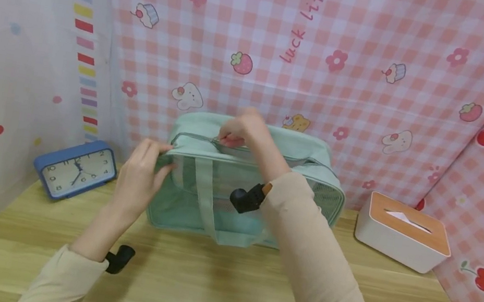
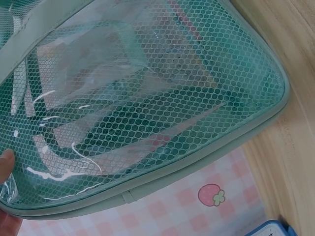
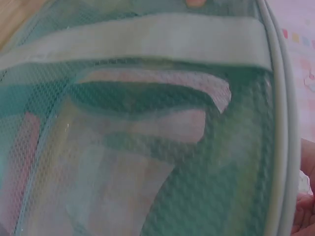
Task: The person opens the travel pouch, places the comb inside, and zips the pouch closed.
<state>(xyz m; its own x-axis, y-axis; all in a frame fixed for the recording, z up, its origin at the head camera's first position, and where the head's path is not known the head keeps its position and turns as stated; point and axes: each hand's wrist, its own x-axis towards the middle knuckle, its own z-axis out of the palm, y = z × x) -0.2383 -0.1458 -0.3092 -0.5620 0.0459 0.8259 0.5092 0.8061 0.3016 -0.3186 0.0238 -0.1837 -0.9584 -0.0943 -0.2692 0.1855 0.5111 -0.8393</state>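
Observation:
A mint-green bag [image 1: 175,209] with see-through mesh sides stands upright on the table, its top zipper [image 1: 191,136] partly undone. At the bag's upper left corner my left hand [image 1: 139,174] pinches the piped rim, thumb on the front side. Over the top, my right hand [image 1: 240,130] has its fingers curled at the zipper pull [image 1: 214,140], left of the middle. A strap handle [image 1: 206,195] hangs down the front. Close up in the left wrist view, the mesh panel [image 2: 162,113] fills most of the picture; in the right wrist view, a strap [image 3: 162,42] crosses the mesh.
A blue clock [image 1: 77,172] stands left of the bag. To the right sits a white tissue box [image 1: 390,246] with a wooden lid. Pink checked cloth [image 1: 252,89] hangs close behind the bag, above the wooden tabletop [image 1: 183,284].

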